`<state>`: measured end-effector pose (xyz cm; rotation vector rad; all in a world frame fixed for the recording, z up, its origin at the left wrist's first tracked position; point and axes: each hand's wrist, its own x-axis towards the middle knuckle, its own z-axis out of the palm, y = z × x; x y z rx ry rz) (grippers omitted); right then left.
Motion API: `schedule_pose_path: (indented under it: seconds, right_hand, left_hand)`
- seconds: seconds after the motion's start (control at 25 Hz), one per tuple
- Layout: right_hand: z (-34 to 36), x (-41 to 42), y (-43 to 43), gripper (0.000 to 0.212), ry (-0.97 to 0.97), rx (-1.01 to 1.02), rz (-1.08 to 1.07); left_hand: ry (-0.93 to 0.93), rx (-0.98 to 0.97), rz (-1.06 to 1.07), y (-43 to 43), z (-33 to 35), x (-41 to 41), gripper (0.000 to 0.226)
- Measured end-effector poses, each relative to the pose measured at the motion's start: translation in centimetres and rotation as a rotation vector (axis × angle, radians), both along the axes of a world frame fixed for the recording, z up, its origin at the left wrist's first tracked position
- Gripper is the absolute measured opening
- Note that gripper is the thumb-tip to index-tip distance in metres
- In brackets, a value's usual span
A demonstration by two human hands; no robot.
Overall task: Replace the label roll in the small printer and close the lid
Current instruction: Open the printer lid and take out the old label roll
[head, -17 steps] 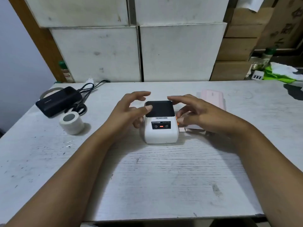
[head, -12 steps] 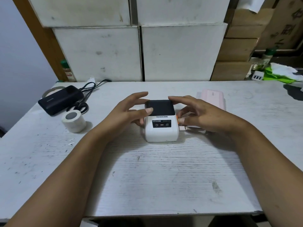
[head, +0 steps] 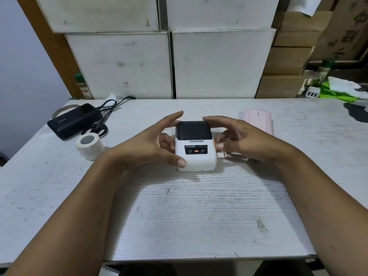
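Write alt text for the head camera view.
Two bare hands, left hand and right hand, cup a small white printer with its dark lid shut, on a white table. A label roll stands to its left.

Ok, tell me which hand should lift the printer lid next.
Probably the right hand: its fingers rest by the orange side tab and the dark lid, while the left hand already braces the printer body.

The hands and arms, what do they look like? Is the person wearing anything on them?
Both are bare. The left hand and right hand show no gloves, rings or watch, and no sleeves cover the forearms up to the picture's edge. The fingernails are short and unpainted.
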<state>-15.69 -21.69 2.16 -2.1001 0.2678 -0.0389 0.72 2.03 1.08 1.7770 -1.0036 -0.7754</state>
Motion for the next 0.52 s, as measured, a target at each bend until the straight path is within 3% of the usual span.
schedule_pose_path:
  seconds: [0.52]
  right_hand:
    - [-0.66,0.35,-0.33,0.079,0.011,-0.040,-0.023]
  left_hand:
    - [-0.043,0.024,0.006,-0.17,-0.31,-0.02,0.142]
